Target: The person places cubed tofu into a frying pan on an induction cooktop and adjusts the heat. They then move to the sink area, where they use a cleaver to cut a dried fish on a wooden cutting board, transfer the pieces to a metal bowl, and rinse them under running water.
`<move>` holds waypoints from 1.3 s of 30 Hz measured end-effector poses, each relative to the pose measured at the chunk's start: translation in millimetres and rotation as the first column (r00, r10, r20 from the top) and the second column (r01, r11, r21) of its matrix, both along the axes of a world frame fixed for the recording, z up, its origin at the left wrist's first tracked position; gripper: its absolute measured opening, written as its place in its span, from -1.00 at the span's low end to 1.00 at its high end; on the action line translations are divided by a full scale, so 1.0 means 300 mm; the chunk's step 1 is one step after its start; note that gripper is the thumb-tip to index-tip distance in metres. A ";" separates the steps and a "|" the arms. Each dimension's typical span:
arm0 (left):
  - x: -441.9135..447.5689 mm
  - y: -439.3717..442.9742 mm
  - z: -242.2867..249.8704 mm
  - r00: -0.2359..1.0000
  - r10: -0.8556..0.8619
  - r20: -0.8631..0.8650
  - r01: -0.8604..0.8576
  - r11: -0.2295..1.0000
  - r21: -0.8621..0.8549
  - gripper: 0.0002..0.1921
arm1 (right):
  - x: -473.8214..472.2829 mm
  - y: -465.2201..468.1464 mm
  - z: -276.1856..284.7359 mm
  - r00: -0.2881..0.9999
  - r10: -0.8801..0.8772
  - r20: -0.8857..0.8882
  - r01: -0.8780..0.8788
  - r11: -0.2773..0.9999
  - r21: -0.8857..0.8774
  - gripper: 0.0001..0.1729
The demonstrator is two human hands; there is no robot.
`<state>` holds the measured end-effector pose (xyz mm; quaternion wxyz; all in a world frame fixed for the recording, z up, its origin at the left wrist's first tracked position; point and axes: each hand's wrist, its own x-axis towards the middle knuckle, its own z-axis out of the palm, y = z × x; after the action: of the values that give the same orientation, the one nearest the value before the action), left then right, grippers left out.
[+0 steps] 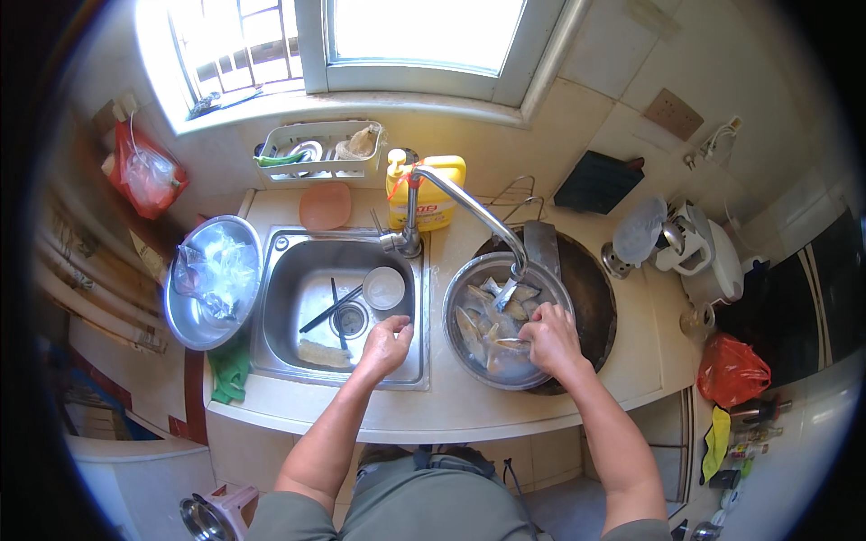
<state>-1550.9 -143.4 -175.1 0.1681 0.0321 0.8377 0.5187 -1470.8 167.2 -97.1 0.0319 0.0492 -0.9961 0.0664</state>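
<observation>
Water runs from the curved metal faucet (467,196) into a round metal basin (452,338) of cloudy water. Several pieces that look like fish or shellfish (470,331) lie in it. My right hand (555,338) is over the basin's right side, its fingers bent together at one of the pieces; whether they grip it cannot be told. My left hand (389,345) is above the right edge of the steel sink (284,284), fingers curled, with no object visible in it. Inside the sink are a small white bowl (383,288), dark chopsticks (331,308) and a pale loofah-like scrubber (324,353).
A tilted metal bowl (177,318) with plastic bags stands left of the sink, above a green cloth (231,372). Behind the faucet is a yellow detergent jug (436,213). The basin rests partly over a dark round board or lid (592,291), beside a cleaver-like blade (542,243).
</observation>
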 end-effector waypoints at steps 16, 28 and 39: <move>0.017 -0.054 0.000 0.996 0.059 0.062 -0.061 0.998 0.020 -0.55 | -0.082 -0.082 0.013 1.000 -0.023 -0.014 0.023 1.000 0.008 -0.36; -0.008 -0.033 0.003 0.995 0.093 0.037 -0.095 0.993 0.070 -0.62 | -0.165 -0.081 -0.034 0.938 -0.204 -0.280 0.096 0.930 -0.355 -0.78; -0.016 0.011 -0.014 0.982 0.181 0.051 -0.188 0.930 0.314 -0.73 | -0.318 -0.169 -0.070 0.855 -0.234 0.463 0.347 -0.404 -0.846 -0.49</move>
<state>-1555.8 -140.3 -179.1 0.1201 -0.0255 0.7406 0.6606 -1566.2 116.5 -118.0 0.0385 -0.2665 -0.5040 0.8207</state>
